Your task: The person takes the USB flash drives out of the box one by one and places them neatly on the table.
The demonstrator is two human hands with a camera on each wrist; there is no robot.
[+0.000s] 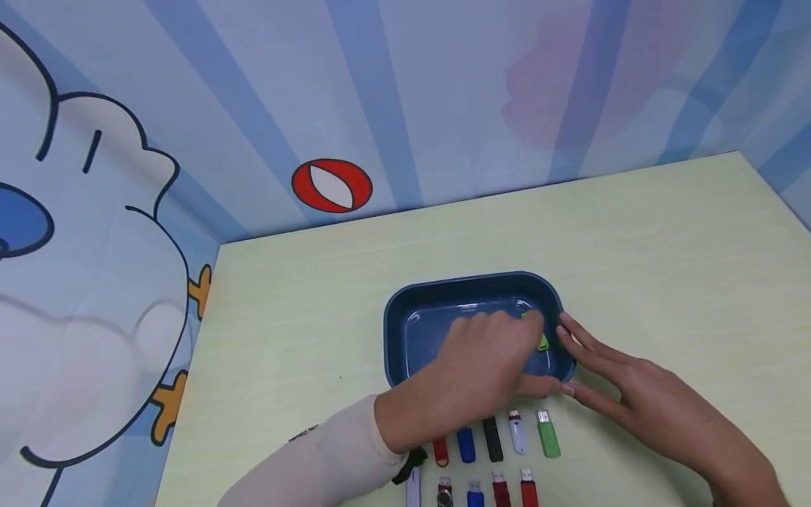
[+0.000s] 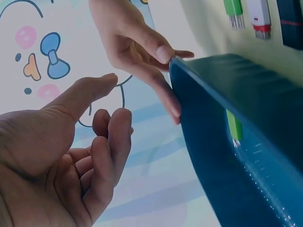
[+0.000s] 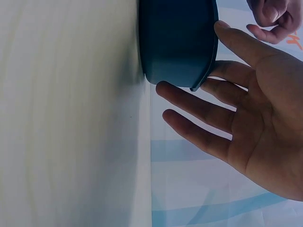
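My left hand [image 1: 484,355] hovers over the dark blue tray [image 1: 398,303]. Its fingers curl loosely, and the left wrist view shows nothing between thumb and fingertips. Beneath it in the head view, a green USB stick [image 1: 543,343] lies inside the tray near the right end, partly hidden by the hand; the left wrist view shows this green stick [image 2: 234,125] past the tray wall. With spread, nearly straight fingers, my right hand [image 1: 652,394] touches the tray's right end from outside. Its thumb meets the near right corner at the rim.
Several USB sticks stand in two rows before the tray, including a green one [image 1: 548,435], a white one [image 1: 517,433], a black one [image 1: 492,440] and a red one [image 1: 529,489]. The left sleeve [image 1: 329,451] overlaps the rows' left side. A cartoon-printed wall [image 1: 443,105] borders the pale table [image 1: 684,267].
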